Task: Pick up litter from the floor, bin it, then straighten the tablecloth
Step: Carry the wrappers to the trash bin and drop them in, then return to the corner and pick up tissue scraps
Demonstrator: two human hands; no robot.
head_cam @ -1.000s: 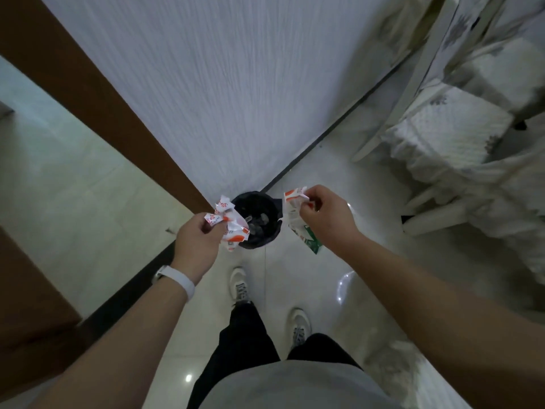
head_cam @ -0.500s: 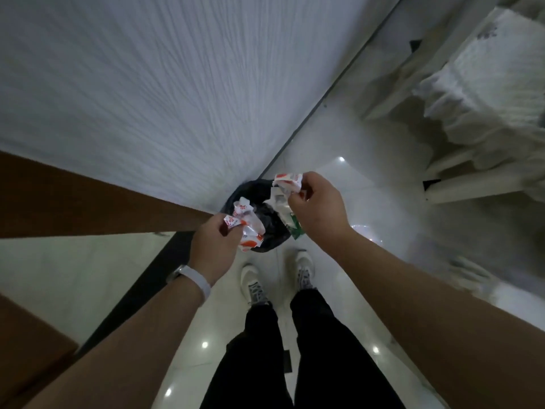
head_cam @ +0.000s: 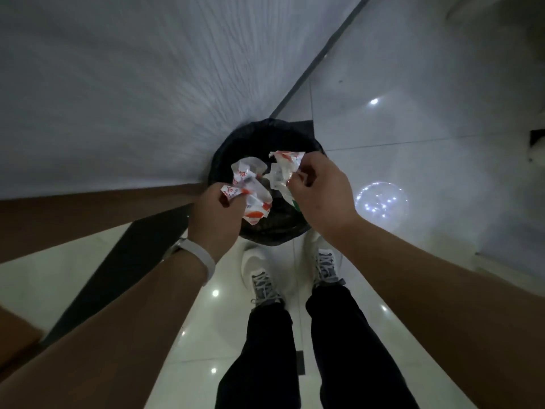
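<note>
Over the bin [head_cam: 236, 143] by the wall, we hold both grips near each other but apart. Our left grip [head_cam: 216, 219] curls tight round a crumpled white-and-orange wrapper [head_cam: 255, 199], most of which sticks out past the fingertips above the bin's mouth. Our right grip [head_cam: 321, 196] pinches a second wrapper [head_cam: 283, 172] by its edge; it hangs leftward from the fingers, also above the mouth. Our shoes [head_cam: 265, 284] stand just short of the bin.

Left hand [head_cam: 215, 215] gripping, right hand [head_cam: 321, 196] pinching
</note>
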